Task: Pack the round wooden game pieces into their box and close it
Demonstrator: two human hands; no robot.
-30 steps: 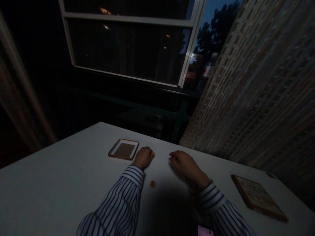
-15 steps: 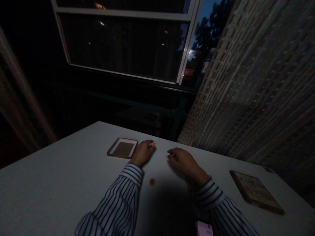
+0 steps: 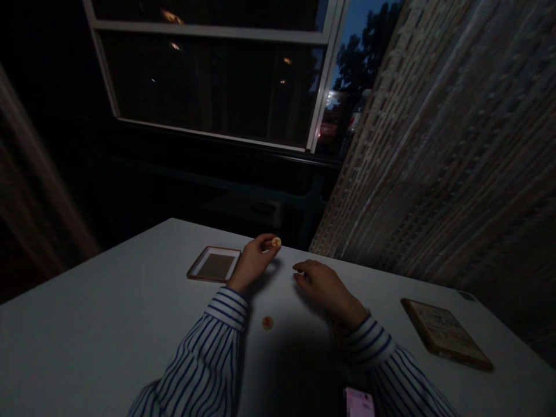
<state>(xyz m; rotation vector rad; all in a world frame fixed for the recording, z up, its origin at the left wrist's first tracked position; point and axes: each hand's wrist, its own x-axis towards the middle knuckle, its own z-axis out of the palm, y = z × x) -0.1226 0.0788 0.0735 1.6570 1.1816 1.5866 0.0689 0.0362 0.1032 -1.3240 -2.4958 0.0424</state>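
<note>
Between the thumb and fingers of my left hand (image 3: 256, 260) is a round Chinese chess piece (image 3: 277, 242) with a red character on its face, raised above the far part of the table. My right hand (image 3: 324, 284) hovers low over the table to its right, thumb and fingers apart with no object visible between them. A second round piece (image 3: 267, 322), also marked in red, lies flat on the table between my forearms. Just left of my left hand sits an open shallow box lid (image 3: 191, 277), partly covered by that hand.
The white table (image 3: 108, 313) ends at a far edge just beyond my hands. A flat box (image 3: 447, 336) with a printed top lies at the right. Close to me is a lit phone (image 3: 359, 402). Dark items, unclear, are partly hidden under my right forearm. A curtain (image 3: 412, 174) hangs behind.
My left hand has lifted the chess piece up from near the table surface and turned its face more toward me. The right hand has barely moved.
</note>
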